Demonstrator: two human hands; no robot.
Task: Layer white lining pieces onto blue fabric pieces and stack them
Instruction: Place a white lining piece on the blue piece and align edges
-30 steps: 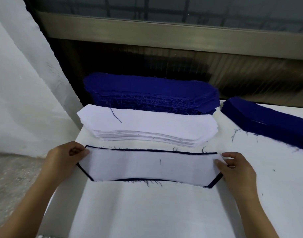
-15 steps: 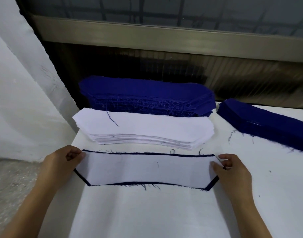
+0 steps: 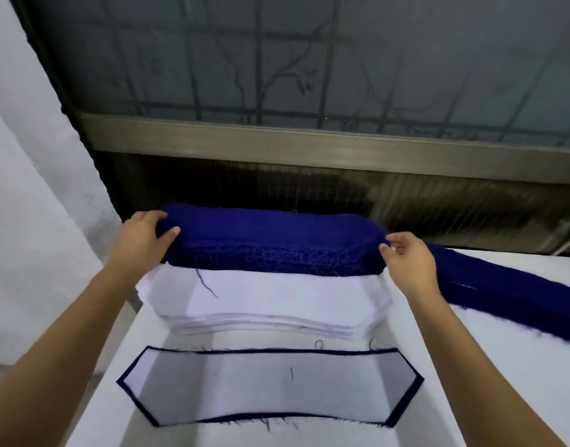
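Note:
A thick stack of blue fabric pieces (image 3: 277, 240) lies at the back of the white table (image 3: 503, 382). My left hand (image 3: 144, 237) pinches the top blue piece at the stack's left end. My right hand (image 3: 406, 256) pinches it at the right end. In front of that stack sits a stack of white lining pieces (image 3: 264, 301). Nearest me lies a layered piece (image 3: 267, 385), white lining on blue fabric with a thin blue border showing all round. Neither hand touches the layered piece.
A second stack of blue pieces (image 3: 496, 291) runs off to the right. A dark wall panel and a window frame (image 3: 309, 143) stand directly behind the table. A white wall (image 3: 35, 204) is at the left, past the table's left edge.
Both hands have let go of the layered piece and reached forward to the ends of the back blue stack. The camera has tilted up.

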